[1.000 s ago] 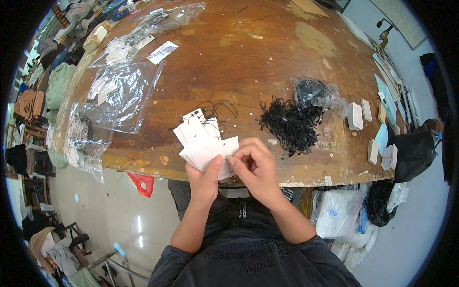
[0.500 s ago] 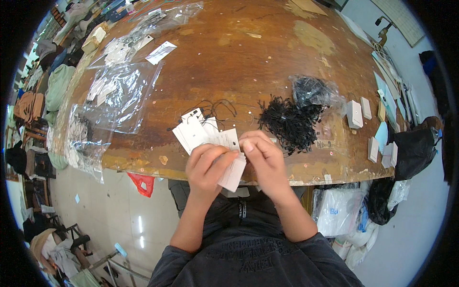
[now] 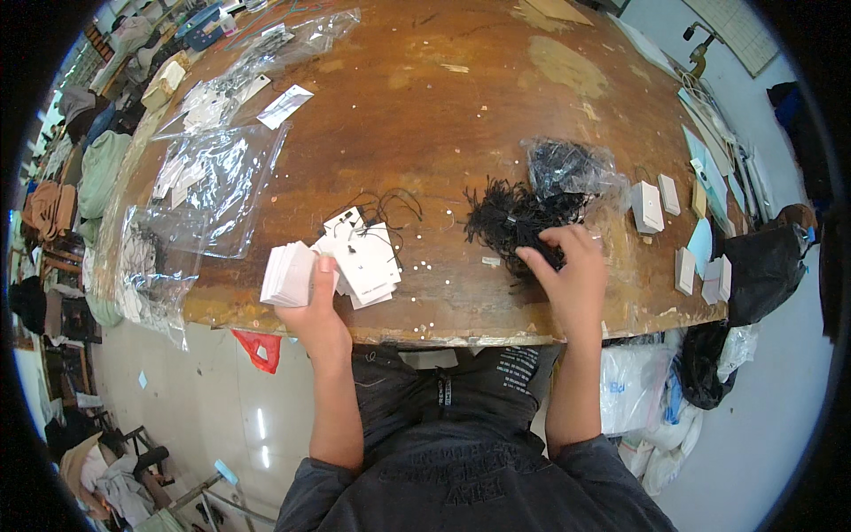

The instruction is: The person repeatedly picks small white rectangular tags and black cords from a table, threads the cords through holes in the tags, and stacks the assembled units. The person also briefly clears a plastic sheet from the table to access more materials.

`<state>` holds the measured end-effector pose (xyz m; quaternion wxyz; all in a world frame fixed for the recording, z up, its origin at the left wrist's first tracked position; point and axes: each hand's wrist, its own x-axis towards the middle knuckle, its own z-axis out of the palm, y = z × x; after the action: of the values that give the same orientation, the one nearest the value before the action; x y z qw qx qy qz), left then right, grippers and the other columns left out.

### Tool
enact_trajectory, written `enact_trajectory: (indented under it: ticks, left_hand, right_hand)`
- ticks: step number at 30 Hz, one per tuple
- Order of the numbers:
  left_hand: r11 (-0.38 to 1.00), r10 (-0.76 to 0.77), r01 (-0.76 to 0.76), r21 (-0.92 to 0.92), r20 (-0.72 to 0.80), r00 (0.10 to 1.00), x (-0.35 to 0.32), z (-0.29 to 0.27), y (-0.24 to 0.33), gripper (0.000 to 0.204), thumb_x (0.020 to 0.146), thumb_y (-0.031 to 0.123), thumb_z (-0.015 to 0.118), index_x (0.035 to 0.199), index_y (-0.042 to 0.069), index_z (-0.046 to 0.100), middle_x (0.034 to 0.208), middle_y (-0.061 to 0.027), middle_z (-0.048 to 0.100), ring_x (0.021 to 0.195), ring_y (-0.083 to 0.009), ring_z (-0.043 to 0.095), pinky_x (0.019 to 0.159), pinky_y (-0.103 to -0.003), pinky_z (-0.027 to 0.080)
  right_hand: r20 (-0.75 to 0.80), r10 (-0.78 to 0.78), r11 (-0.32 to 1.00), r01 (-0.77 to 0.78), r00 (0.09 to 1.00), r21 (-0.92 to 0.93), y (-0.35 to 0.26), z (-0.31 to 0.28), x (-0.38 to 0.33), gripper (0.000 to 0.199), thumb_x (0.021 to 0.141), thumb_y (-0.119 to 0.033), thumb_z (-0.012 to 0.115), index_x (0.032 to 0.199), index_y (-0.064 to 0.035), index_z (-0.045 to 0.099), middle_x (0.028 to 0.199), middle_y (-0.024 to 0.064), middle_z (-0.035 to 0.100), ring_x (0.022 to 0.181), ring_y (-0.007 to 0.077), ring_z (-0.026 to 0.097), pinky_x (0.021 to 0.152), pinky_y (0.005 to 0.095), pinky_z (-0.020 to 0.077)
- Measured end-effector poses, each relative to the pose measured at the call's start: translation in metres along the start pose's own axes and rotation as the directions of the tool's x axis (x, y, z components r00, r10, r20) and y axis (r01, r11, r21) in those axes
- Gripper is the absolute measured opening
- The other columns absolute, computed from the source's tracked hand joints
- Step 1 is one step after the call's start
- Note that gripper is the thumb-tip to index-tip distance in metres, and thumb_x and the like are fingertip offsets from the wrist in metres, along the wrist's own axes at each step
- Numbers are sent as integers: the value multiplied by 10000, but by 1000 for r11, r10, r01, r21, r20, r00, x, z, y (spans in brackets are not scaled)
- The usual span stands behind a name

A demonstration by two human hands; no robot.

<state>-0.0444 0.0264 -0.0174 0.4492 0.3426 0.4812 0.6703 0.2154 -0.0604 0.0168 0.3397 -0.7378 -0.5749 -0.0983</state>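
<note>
In my left hand (image 3: 321,310) is a thick stack of white hang tags (image 3: 286,275), gripped with the thumb on one side. Right beside it, a loose pile of white tags (image 3: 365,266) lies on the table, with thin black strings (image 3: 390,208) looped around its far end. My right hand (image 3: 578,270) reaches over the near right side of a tangled bundle of black tag strings (image 3: 505,217). Its thumb and fingers are apart, with black strands between them. Whether the fingertips touch a strand is hard to make out.
A clear bag of black strings (image 3: 572,168) adjoins the bundle. Small white stacks of tags (image 3: 647,208) stand at the right. Clear plastic bags (image 3: 226,186) with tags lie at the left. The worn wooden table's near edge (image 3: 470,340) runs before me.
My hands have parted. The left moved left with the tags, which now show as a thick stack; the right moved right to the black strings. More of the loose tag pile shows.
</note>
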Motion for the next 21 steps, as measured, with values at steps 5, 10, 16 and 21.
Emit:
enact_trajectory:
  ticks: [5, 10, 16, 21]
  left_hand:
    - [1000, -3, 3, 0, 107, 994, -10, -2, 0, 308, 857, 49, 690, 1114, -57, 559, 1011, -115, 637, 896, -173, 643, 823, -320, 519]
    - [994, -38, 64, -91, 259, 965, -25, 4, 1, 271, 867, 39, 670, 1104, -49, 572, 945, -96, 647, 829, -158, 649, 762, -310, 517]
    - [982, -105, 165, -88, 470, 876, -34, 5, 4, 275, 847, 32, 665, 1103, -31, 588, 926, -75, 654, 788, -141, 642, 718, -276, 514]
    - [957, -155, 289, -21, 805, 572, -46, 12, 10, 368, 821, 25, 681, 1172, -23, 580, 967, -49, 654, 825, -95, 625, 739, -236, 500]
  right_hand:
    - [56, 117, 985, -124, 992, 123, 1, 2, 1, 131, 818, -129, 712, 835, -24, 636, 756, 92, 584, 686, 242, 576, 616, 344, 450]
    - [-73, 264, 913, -225, 962, 340, -5, -25, 15, 185, 912, -139, 632, 799, 4, 603, 686, 62, 549, 623, 139, 500, 581, 284, 400]
    - [-23, 330, 707, -231, 944, 669, -17, -29, 27, 192, 947, -140, 572, 819, -2, 609, 772, 42, 632, 728, 94, 556, 681, 249, 438]
    - [206, 143, 574, -251, 968, 779, -53, -4, 2, 124, 922, -75, 591, 848, 5, 650, 951, 87, 626, 882, 139, 569, 818, 278, 446]
